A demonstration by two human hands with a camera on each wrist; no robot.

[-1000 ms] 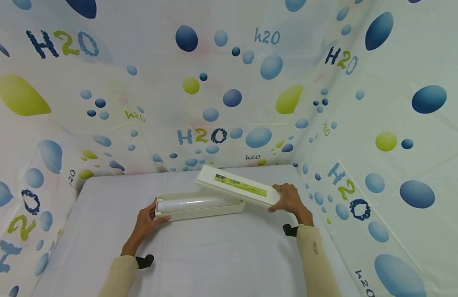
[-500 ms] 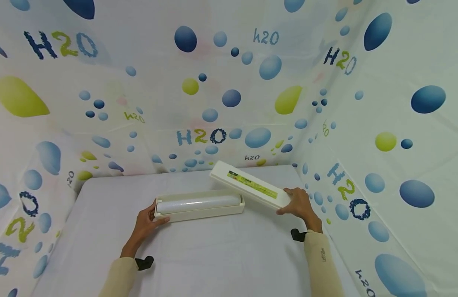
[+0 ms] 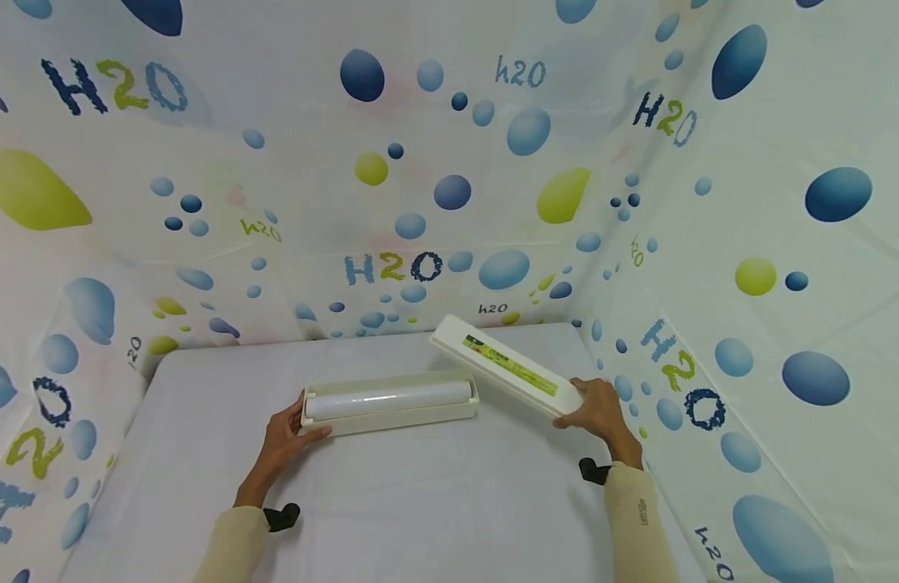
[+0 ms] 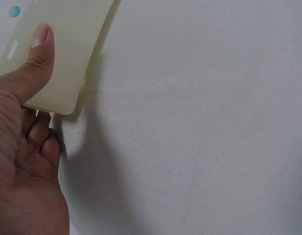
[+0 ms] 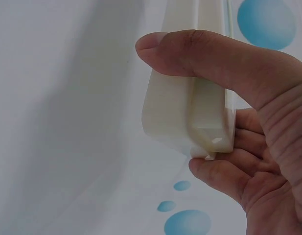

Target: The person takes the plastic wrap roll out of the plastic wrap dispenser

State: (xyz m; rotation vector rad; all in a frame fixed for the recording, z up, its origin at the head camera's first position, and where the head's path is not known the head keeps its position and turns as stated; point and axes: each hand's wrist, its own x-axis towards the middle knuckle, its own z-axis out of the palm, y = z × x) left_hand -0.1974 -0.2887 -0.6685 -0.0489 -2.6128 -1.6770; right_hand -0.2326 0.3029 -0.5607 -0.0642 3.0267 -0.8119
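A long cream-coloured box base sits on the table with a roll of clear plastic wrap lying in it. My left hand grips the base's left end, and in the left wrist view the thumb presses flat along the side wall of the base. To the right, my right hand holds the white lid by its near right end. The lid is tilted, its far end up and left, and carries a yellow-green label. In the right wrist view, thumb and fingers pinch the lid across its width.
A white cloth covers the table. Behind it and at the sides hang white sheets printed with blue and green drops and "H2O" lettering. The right sheet stands close to my right forearm.
My right hand has carried the lid to the right and slightly nearer, off the base, uncovering the roll's right end. The left hand and base have stayed in place.
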